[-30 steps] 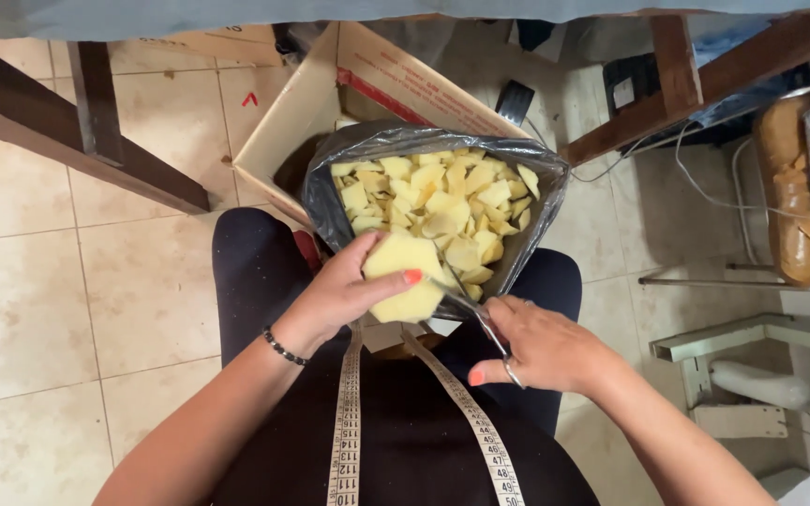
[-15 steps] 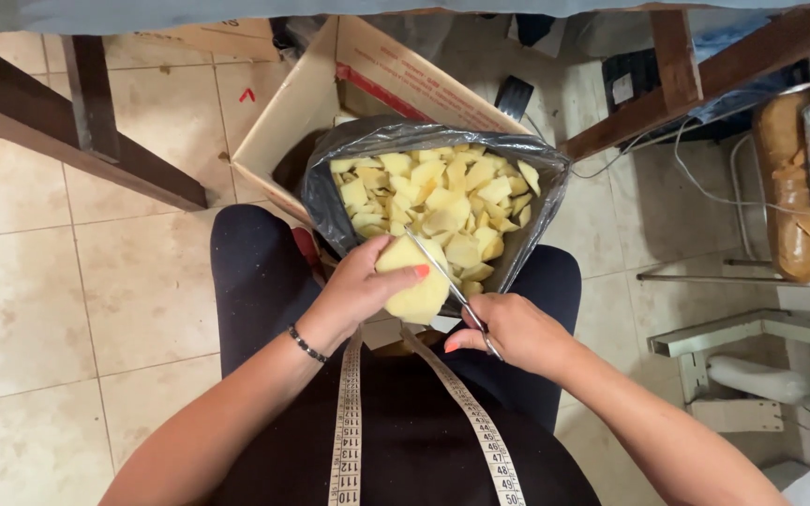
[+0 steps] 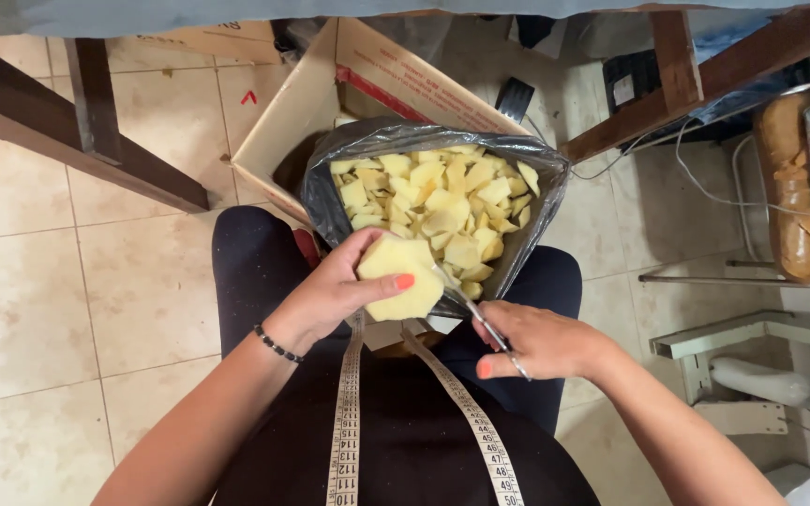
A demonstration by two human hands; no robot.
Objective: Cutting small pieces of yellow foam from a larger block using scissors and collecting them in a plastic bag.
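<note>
Gripping a peeled potato (image 3: 403, 277) in its curled fingers, the left hand (image 3: 330, 295) holds it over the lap while the right hand (image 3: 541, 339), closed on a knife (image 3: 466, 305), cuts into it. Just beyond the fingers, a black bag (image 3: 330, 201) already holds many cut pieces (image 3: 433, 206); this potato remains mostly whole.

We have a single view, from a camera worn on the head, and it looks almost straight down over our own lap to the tiled floor (image 3: 67, 300). It sits close: our forearms enter from the bottom edge, and the left hand (image 3: 330, 295) and right hand (image 3: 536, 339) fall near the middle of the frame. The top of the frame faces forward, away from the body, taking in the cardboard box (image 3: 330, 103) and wooden table legs (image 3: 96, 122). No second view overlaps it.
</note>
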